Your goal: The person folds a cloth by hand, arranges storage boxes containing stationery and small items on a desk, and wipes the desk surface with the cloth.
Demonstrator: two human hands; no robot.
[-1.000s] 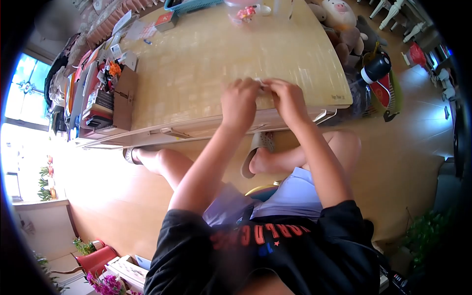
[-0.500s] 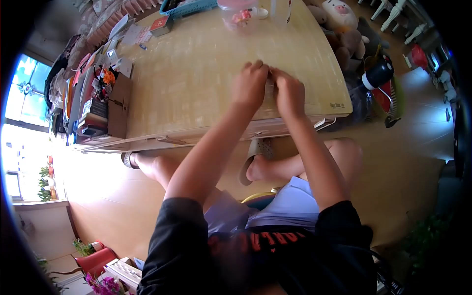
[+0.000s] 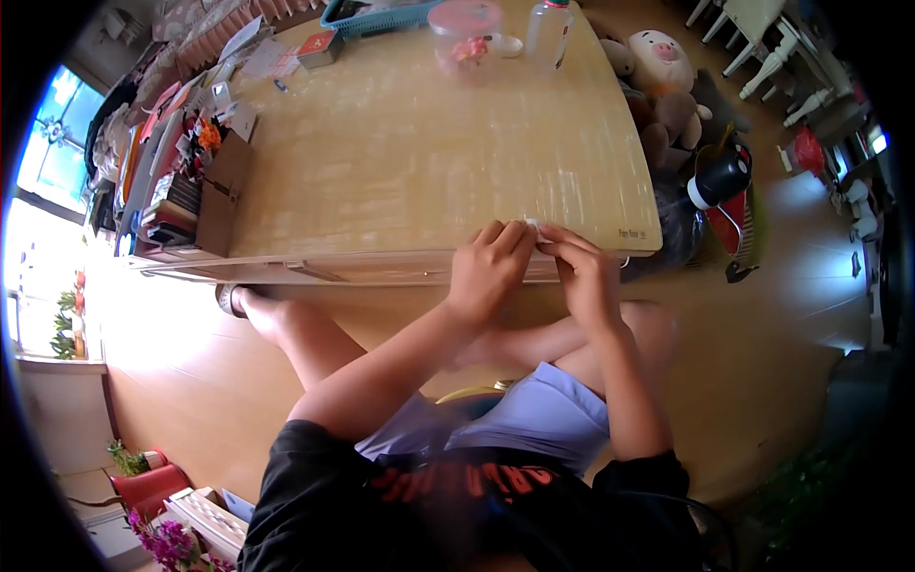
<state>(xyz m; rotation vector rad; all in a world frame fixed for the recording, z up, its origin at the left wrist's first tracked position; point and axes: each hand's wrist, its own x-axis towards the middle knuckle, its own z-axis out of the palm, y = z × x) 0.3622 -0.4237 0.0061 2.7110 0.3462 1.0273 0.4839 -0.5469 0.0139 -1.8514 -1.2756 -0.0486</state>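
My left hand (image 3: 491,272) and my right hand (image 3: 583,272) meet at the front edge of the table (image 3: 381,162), near its right corner. Between their fingertips is a small white thing (image 3: 533,227), too small to identify. The fingers of both hands are bent and pinched around it. Farther back on the table stand a clear tub with a pink lid (image 3: 465,43) and a clear bottle (image 3: 549,36).
A box of books and small items (image 3: 191,195) lines the table's left edge. At the back are a blue basket (image 3: 381,19) and a small tin (image 3: 320,48). Plush toys (image 3: 662,62) and a black bottle (image 3: 721,176) lie to the right.
Both hands have come back toward my body, from over the tabletop to its front edge, staying together. The view has shifted, showing more of the table's far end.
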